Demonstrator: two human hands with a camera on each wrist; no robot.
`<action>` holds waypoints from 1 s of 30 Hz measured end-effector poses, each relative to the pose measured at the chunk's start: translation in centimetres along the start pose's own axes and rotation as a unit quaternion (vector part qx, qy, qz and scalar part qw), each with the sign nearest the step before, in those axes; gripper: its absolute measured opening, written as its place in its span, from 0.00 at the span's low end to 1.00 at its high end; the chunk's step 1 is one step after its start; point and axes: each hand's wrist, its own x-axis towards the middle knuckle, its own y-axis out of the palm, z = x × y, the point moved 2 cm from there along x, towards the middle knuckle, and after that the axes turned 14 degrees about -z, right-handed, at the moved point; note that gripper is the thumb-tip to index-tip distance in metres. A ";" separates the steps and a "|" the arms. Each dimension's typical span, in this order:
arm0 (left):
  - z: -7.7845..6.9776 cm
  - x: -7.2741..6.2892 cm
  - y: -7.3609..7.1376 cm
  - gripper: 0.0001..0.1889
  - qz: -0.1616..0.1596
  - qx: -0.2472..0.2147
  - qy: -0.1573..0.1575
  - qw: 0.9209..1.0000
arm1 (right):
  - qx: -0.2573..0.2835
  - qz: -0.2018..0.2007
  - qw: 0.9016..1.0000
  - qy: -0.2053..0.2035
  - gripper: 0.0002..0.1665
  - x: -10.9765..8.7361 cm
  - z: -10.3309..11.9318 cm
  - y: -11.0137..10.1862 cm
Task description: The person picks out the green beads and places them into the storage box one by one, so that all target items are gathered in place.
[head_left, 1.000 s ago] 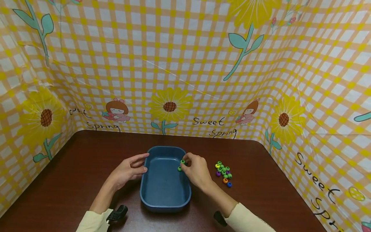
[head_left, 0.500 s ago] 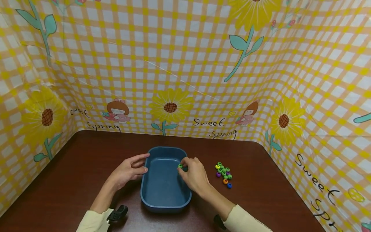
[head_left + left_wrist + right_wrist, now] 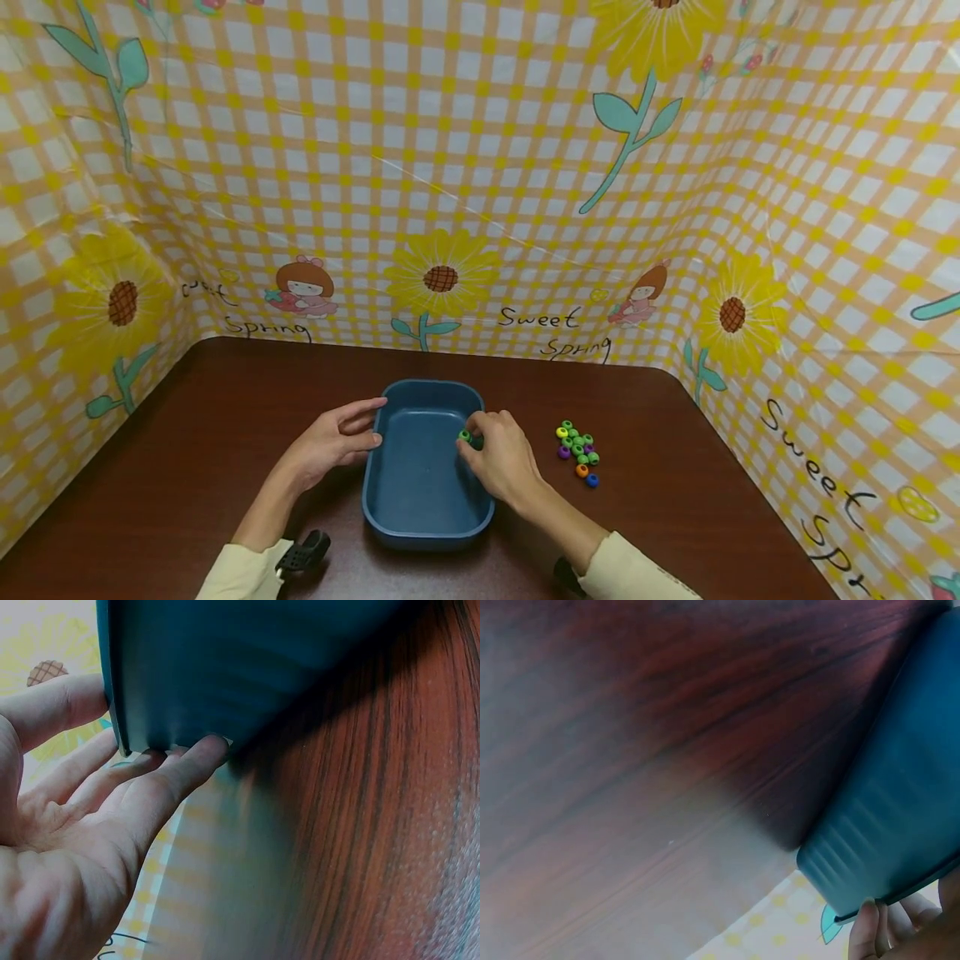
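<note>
A blue rectangular bin [image 3: 427, 500] stands on the table. My left hand [image 3: 337, 433] rests against its left side, thumb and fingers touching the rim and outer wall. In the left wrist view, the fingers of this left hand [image 3: 97, 802] are extended along the blue wall [image 3: 202, 667]. Reaching over the right rim, my right hand [image 3: 504, 454] pinches a green bead [image 3: 464, 436] between thumb and finger, inside the bin. In the right wrist view the bin [image 3: 900, 795] hides the bead, and only part of the right hand [image 3: 900, 926] shows.
To the right of the bin lies a loose cluster of beads [image 3: 577, 448], mostly green, with yellow, purple, orange and blue ones. The dark wooden table [image 3: 675, 517] is walled by a checked, sunflower-patterned cloth [image 3: 517, 275].
My right hand has moved slightly down and left, deeper into the bin. Two green beads showed at its fingertips a second ago; one shows now. The left hand stays in place.
</note>
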 end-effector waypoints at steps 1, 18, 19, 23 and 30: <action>0.0 0.0 0.0 0.33 0.001 0.000 0.001 1.000 | -0.001 0.001 1.000 0.000 0.09 0.0 0.0 0.0; 0.0 -0.1 0.0 0.33 -0.007 0.001 -0.003 1.000 | 0.005 -0.003 1.000 -0.002 0.09 -0.2 -0.1 0.2; 0.0 -0.1 0.0 0.33 -0.007 0.001 -0.003 1.000 | 0.005 -0.003 1.000 -0.003 0.09 -0.3 -0.1 0.2; 0.0 -0.2 0.0 0.33 -0.006 0.003 -0.001 1.000 | 0.008 -0.007 1.000 -0.007 0.10 -0.3 -0.1 0.2; -0.1 -0.2 0.1 0.33 -0.009 0.005 -0.001 1.000 | 0.017 -0.010 1.000 -0.008 0.11 -0.2 -0.1 0.1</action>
